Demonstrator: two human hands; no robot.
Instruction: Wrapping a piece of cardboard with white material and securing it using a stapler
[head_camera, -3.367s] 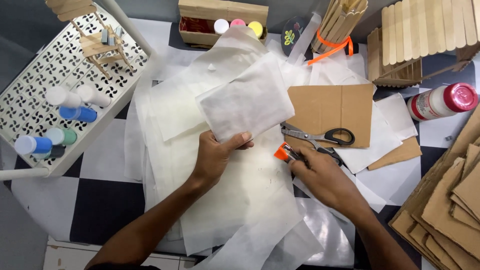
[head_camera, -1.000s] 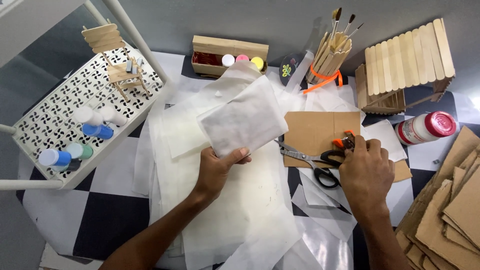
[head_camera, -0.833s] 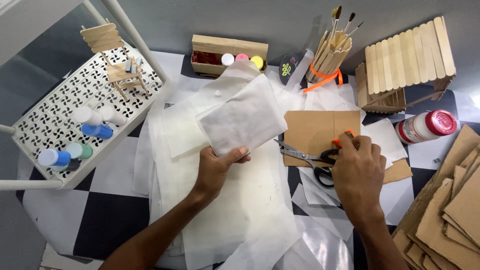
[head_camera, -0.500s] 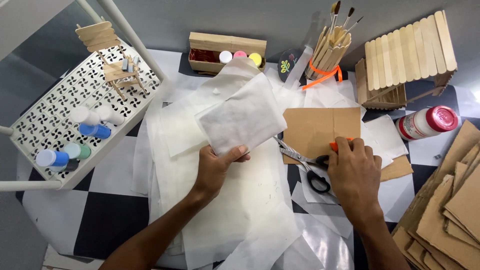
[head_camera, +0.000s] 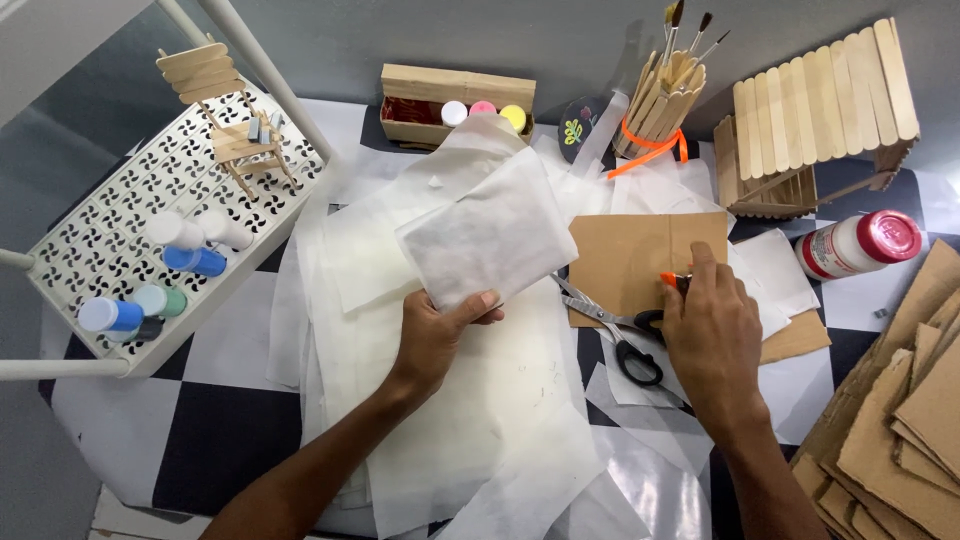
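Note:
My left hand (head_camera: 435, 335) holds a folded sheet of thin white paper (head_camera: 488, 240) by its lower edge, lifted over a pile of similar white sheets (head_camera: 470, 420). My right hand (head_camera: 712, 335) lies palm down to the right, its fingertips pinched on a small orange item (head_camera: 669, 281) at the edge of a brown cardboard piece (head_camera: 630, 250). Black-handled scissors (head_camera: 612, 328) lie flat just left of that hand, their handles partly under it.
A white perforated tray (head_camera: 90, 260) on the left holds paint bottles and a small stick chair. At the back are a wooden box of paint pots (head_camera: 455, 100), a brush holder (head_camera: 665, 95), a stick-built house (head_camera: 820, 110), and a glue bottle (head_camera: 860, 243). Cardboard scraps (head_camera: 900, 420) are stacked at right.
My right hand, first left of the scissors, has crossed to their handles with the orange item and settled at the cardboard edge. My left hand keeps holding the folded sheet.

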